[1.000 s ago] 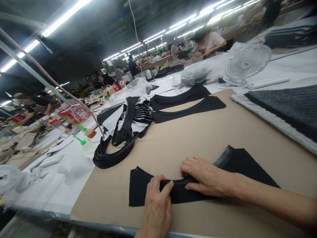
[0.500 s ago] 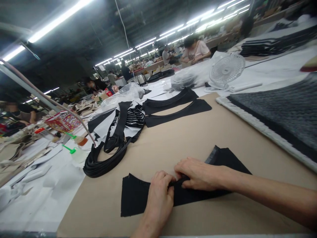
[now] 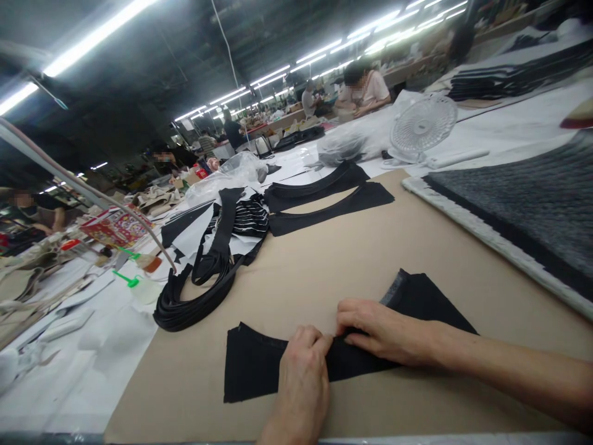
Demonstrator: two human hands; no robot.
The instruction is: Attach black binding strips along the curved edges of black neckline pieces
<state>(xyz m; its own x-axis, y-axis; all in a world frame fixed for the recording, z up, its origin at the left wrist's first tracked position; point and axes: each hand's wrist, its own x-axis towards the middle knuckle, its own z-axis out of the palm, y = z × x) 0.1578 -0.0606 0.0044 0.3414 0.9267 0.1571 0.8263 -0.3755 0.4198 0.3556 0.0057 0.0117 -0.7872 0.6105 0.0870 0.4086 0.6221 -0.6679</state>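
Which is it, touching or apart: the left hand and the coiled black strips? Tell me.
Apart: in the head view, bare tan surface shows between the left hand and the coiled black strips.

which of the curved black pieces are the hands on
The front piece, lowest in view: the left hand and right hand both touch it. The rear piece and middle piece lie farther back, touched by neither.

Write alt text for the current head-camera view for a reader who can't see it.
A person's left hand and right hand touch the curved edge of a black fabric piece on a brown work surface. Beyond lie more curved black pieces, a looped bundle of black strips and a white fan.
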